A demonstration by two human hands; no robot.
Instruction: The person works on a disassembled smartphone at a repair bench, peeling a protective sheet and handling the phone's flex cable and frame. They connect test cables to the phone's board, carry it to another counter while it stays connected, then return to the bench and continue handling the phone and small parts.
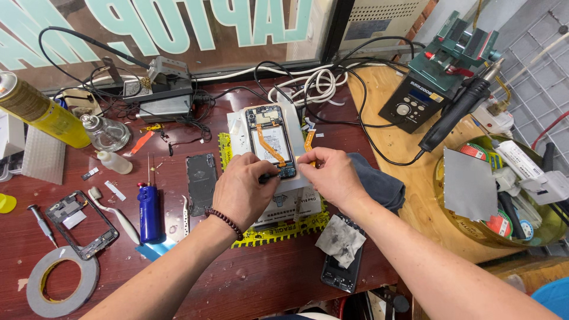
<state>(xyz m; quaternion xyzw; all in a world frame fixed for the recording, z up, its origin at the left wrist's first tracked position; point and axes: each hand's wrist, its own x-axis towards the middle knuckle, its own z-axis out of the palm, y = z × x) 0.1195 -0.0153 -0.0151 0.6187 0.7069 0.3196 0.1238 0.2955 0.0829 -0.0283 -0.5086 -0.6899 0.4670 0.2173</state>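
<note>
- Head view: an opened smartphone [271, 141] with its back cover off lies on a white box [294, 181] near the middle of the dark red table [249, 278]; an orange flex cable runs down its exposed inside.
- The left hand [244, 188] is curled shut on a thin dark tool [268, 176], whose tip meets the phone's lower edge.
- The right hand [332, 173] pinches the phone's lower right corner between thumb and fingers, closed on it.
- Beneath the box lies a yellow-edged mat [278, 232].
- Just left of the mat lie a dark back cover [201, 181], tweezers [185, 216] and a blue screwdriver [149, 212].
- Toward the table's left edge sit a bare phone frame [83, 224] and a roll of tape [61, 281].
- Near the front edge a crumpled wipe [341, 240] rests on another dark phone [341, 269].
- On the lighter wooden table [409, 195] to the right stands a hot-air station [415, 102], with its handpiece [456, 112] leaning beside it.
</note>
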